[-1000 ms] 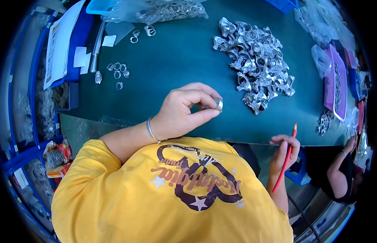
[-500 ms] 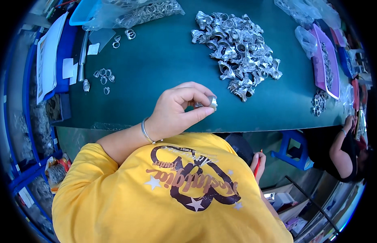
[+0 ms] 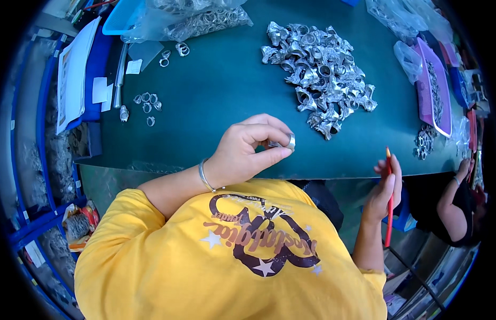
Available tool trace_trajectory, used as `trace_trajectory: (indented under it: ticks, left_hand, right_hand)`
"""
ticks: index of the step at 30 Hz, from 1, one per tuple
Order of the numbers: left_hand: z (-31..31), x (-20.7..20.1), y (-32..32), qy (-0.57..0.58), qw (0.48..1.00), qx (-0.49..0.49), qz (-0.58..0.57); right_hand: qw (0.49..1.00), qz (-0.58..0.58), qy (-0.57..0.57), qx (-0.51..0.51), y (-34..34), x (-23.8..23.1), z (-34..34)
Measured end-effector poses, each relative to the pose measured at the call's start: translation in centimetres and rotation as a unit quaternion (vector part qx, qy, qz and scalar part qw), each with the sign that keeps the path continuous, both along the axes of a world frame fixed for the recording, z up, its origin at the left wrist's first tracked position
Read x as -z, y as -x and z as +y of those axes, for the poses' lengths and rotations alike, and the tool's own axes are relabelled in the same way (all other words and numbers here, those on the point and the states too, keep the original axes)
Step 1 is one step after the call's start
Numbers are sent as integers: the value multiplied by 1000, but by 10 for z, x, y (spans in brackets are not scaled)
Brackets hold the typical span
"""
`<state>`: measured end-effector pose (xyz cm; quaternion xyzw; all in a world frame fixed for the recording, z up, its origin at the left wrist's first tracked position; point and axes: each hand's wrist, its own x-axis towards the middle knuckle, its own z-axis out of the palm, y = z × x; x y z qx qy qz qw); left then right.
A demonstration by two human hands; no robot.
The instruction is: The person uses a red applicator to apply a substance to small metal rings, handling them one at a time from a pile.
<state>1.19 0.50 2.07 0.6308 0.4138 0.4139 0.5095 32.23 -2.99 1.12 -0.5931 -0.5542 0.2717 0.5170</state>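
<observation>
My left hand [image 3: 253,143] pinches a silver metal ring [image 3: 291,142] between thumb and fingers, just above the near edge of the green table [image 3: 205,101]. Part of the ring is hidden by the fingers. Off to the right, my right hand [image 3: 385,188] grips a slim red tool [image 3: 389,213] with a yellowish tip, like a pencil or a small file; its exact kind is not clear. The tool stands nearly upright in the picture, tip away from me. Beyond my left hand lies a big heap of chunky silver rings [image 3: 325,72].
Several loose rings [image 3: 147,101] lie on the left, near a metal rod [image 3: 120,80]. Behind them are a clear bag of rings [image 3: 210,24] and a blue basket [image 3: 120,16]. A purple basket [image 3: 434,88] stands at right, with another person's arm [image 3: 453,205] beyond it.
My right hand has come up from beside my lap to the table's edge with the red tool. The left hand still pinches the ring, and the whole view has shifted slightly.
</observation>
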Motion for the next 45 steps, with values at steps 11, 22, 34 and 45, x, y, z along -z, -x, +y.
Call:
trace_trajectory:
  ticks: [11,22,34,45]
  left_hand:
    - [-3,-6,5,-30,997,-57,-32]
    - [-1,-3,5,-99,994,-49,11]
    - [-1,-1,11,-201,979,-26,31]
    - [-4,0,5,-107,991,-68,-46]
  right_hand:
    - [911,28,-236,-337,120,-23,48]
    - [917,-6,-238,-321,129,-22,48]
    - [961,122,-70,-240,128,-12,46]
    - [885,314,45,-340,137,-3,46]
